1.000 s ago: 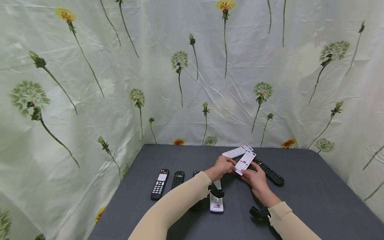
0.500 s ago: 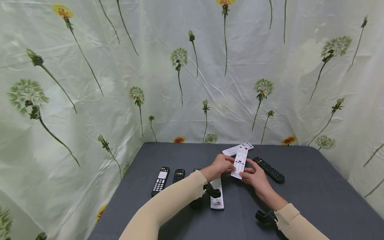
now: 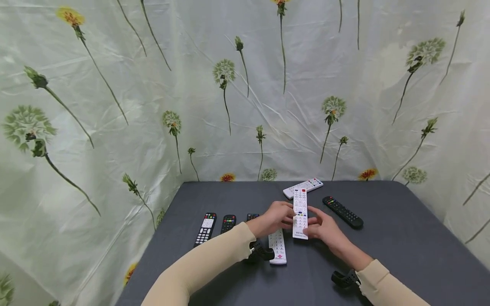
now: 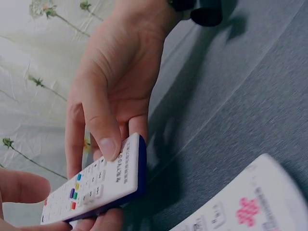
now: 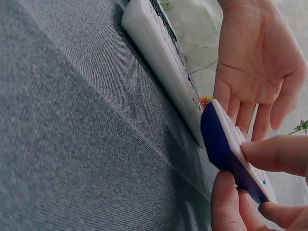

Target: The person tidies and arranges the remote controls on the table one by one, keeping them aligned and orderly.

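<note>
A white remote control (image 3: 300,214) with a dark blue underside is raised off the table, buttons up. My right hand (image 3: 325,227) pinches its near end; in the left wrist view the thumb (image 4: 109,147) presses on the printed lettering. At the remote's left edge is my left hand (image 3: 279,216). In the right wrist view, the left hand (image 5: 260,62) has nearly straight fingers reaching behind the remote and its thumb spread away. Left fingertips (image 4: 108,220) show under the remote in the left wrist view. Another white remote (image 3: 277,248) lies close below the left hand.
On the dark grey table (image 3: 402,255), black remotes (image 3: 205,229) (image 3: 228,223) (image 3: 252,216) lie at the left, partly behind the left sleeve. A white remote (image 3: 310,185) rests near the back edge; a black remote (image 3: 342,212) lies right of my hands. A flowered curtain (image 3: 245,85) hangs behind.
The held white remote has come nearer and leftward and turned from slanting right to pointing straight away. Both hands moved with it, and the left thumb now stands away from it.
</note>
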Available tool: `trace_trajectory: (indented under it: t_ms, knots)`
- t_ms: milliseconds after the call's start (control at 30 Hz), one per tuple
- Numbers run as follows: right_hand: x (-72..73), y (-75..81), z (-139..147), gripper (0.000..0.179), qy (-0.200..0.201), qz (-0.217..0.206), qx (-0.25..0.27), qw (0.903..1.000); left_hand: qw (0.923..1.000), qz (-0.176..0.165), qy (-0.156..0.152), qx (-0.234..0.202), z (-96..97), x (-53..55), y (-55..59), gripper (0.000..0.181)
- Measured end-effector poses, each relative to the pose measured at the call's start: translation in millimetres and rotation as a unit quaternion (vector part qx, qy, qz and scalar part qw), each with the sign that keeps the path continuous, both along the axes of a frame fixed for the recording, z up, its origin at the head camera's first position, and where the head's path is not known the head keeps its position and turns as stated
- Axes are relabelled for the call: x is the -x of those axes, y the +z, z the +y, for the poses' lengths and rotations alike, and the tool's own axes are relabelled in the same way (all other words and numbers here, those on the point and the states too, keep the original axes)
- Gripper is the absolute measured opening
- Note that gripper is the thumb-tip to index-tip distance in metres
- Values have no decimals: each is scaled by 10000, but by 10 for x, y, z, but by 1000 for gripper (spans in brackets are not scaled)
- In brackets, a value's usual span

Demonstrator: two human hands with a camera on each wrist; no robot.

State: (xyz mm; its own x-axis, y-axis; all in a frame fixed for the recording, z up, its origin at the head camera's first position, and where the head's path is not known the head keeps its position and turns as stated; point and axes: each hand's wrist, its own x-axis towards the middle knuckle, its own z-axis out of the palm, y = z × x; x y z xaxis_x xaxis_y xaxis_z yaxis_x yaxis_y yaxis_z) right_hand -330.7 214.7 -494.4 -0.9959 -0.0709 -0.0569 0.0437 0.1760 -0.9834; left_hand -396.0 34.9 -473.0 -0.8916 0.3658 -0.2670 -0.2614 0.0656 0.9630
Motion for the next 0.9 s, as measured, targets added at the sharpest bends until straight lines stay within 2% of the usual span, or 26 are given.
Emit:
trace_trajectory:
  t_ms: [133, 367, 533, 900]
  knots:
    - [-44, 34, 11, 88, 241, -88, -134, 9996, 9990, -287, -60, -324, -29, -66, 42, 43]
    - [-93, -50, 7, 89, 372, -255, -258, 9986, 9976, -533, -90, -443, -74, -123, 63, 34]
    - [-140, -98, 13, 89, 517, -310, -501, 9969, 9941, -870, -5, -647, -79, -187, 26, 38]
    - [-214, -47, 39, 81, 743, -212, -973, 9923, 9896, -1039, 426, -902, -85, -269, 34, 59]
